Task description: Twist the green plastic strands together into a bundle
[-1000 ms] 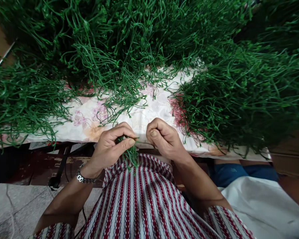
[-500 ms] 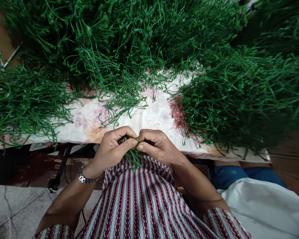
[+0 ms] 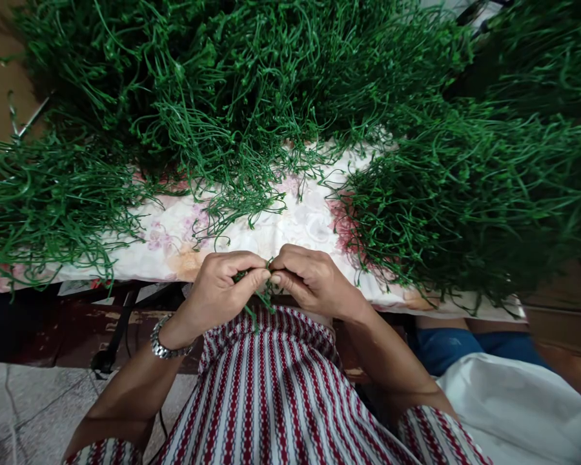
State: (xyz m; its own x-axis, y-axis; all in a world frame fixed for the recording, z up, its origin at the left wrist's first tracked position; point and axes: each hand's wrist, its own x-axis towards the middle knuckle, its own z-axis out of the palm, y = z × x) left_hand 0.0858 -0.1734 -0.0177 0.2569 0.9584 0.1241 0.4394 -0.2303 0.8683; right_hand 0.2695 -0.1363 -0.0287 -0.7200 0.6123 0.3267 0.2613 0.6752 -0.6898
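Observation:
Close to my lap, my left hand (image 3: 225, 290) is closed around a few thin green plant stems (image 3: 253, 310), which look like plastic. Their lower ends hang below its fingers. My right hand (image 3: 314, 281) meets it fingertip to fingertip, thumb and forefinger pinched at the top of the same stems; the exact spot between the fingertips is mostly hidden. Just beyond both hands, a loose clump of green stems (image 3: 242, 200) lies on a flowered cloth (image 3: 290, 226).
A large heap of green stems (image 3: 232, 77) covers the back of the table. Further piles lie at the left (image 3: 53, 200) and right (image 3: 465, 200). Under the cloth's front edge is a dark frame. At the right are a person's blue shorts (image 3: 445, 349) and white cloth (image 3: 518, 400).
Fewer stem ends show below my left hand, and they hang differently. My right hand has shifted slightly right and up. The whole view has moved a little.

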